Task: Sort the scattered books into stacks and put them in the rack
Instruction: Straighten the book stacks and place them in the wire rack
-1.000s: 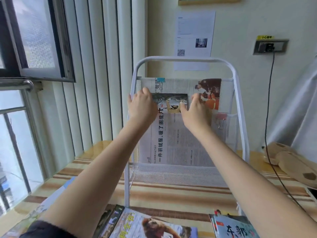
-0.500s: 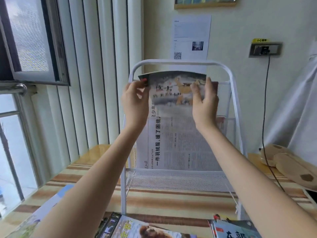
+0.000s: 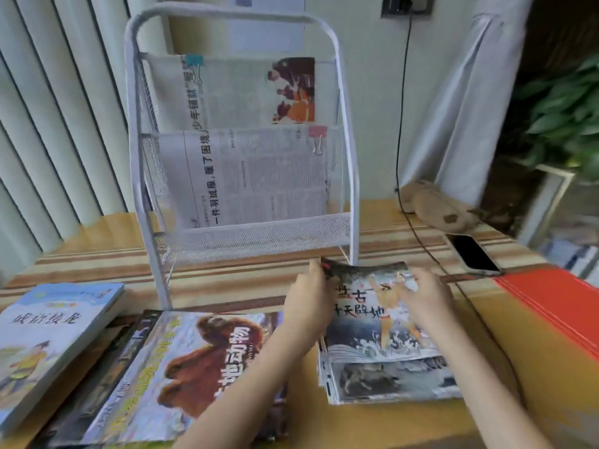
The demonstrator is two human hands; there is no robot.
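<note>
Head view shows a thin picture book (image 3: 372, 319) with a dark, stormy cover, white letters and a yellowish figure. It lies on top of a small stack of books (image 3: 389, 380), just in front of the white wire rack (image 3: 240, 131). Its long side runs away from the person toward the rack, and its far edge curls up. The left hand (image 3: 308, 306) pinches the book's far left corner between thumb and fingers. The right hand (image 3: 424, 303) lies on the cover with its fingers bent. Inside the rack stand two folded newspapers (image 3: 252, 176), one behind the other. Left of the rack's foot lies a bear book (image 3: 181, 377) and a blue book (image 3: 48, 335).
</note>
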